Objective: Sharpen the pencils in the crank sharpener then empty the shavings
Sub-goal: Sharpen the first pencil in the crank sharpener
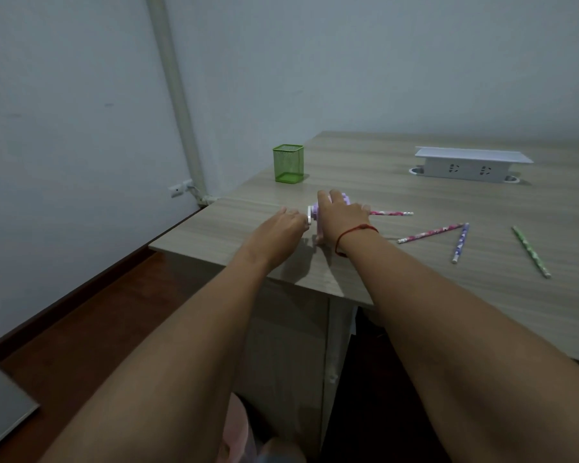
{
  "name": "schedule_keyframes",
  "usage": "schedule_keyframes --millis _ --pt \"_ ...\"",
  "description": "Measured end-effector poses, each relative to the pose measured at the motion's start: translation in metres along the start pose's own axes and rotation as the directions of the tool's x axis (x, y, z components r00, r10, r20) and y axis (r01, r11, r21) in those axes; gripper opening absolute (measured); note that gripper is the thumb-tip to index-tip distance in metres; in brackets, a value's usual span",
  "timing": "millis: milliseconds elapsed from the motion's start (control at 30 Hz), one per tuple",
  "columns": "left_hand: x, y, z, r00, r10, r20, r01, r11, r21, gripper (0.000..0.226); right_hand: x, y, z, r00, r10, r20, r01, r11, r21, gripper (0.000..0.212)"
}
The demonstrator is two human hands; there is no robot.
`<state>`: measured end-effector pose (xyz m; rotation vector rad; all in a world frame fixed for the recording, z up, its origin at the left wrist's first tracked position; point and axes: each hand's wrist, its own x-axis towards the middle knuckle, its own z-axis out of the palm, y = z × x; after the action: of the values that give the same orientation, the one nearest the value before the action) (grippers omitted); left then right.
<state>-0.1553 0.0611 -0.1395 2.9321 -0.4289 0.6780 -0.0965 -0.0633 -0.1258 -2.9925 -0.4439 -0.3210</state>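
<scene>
Head view: right hand (340,218) clamped over the purple crank sharpener (328,208) near the worktop (415,295) left edge, grip wrapped on its body. Left hand (281,228) at the white crank (310,218), fingers curled on it. Pink pencil (391,213) sticks out the sharpener's right side. Three loose pencils (460,242) lie to the right; green mesh cup (288,163) behind.

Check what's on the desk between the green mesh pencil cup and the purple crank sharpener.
Nothing: in the head view only bare wood-grain desk separates the green mesh pencil cup from the purple crank sharpener, which the right hand covers.
</scene>
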Motion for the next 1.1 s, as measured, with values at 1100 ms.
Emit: schedule_keyframes --millis 1100 --pt "0.067 -0.024 -0.001 0.997 -0.024 0.075 0.010 0.985 0.174 0.026 -0.008 0.011 -0.010 0.995 -0.102 -0.004 0.102 0.994 -0.043 0.073"
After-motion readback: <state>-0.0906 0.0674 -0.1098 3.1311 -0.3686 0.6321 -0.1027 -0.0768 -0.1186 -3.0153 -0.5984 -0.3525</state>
